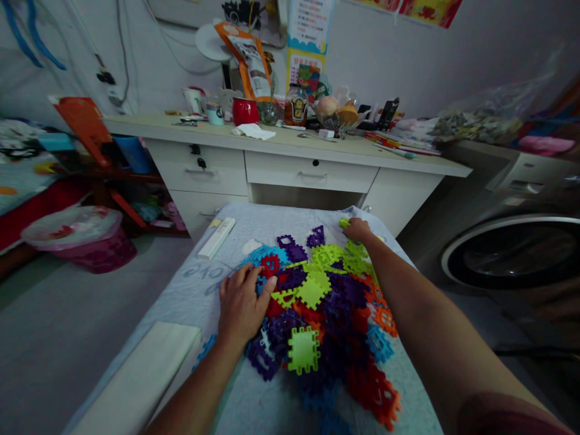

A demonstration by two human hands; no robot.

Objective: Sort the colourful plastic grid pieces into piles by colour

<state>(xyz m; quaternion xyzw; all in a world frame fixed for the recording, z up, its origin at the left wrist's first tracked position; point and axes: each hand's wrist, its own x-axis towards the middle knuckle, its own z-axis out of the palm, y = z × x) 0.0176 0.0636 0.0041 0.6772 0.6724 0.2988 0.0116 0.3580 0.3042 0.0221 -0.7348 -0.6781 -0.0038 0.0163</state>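
Currently: both hands on a heap of interlocking plastic tiles.
Left hand lies flat and palm down, fingers spread apart, on the near-left side of the heap, covering red and purple pieces. Right hand reaches to the far edge of the heap, fingers curled and touching a lime-green tile; whether that tile is clamped cannot be determined. The heap rests mid-surface on a pale blue cloth-covered table. A long white box lies on the cloth, far left, apart from the heap. A white desk stands beyond the table.
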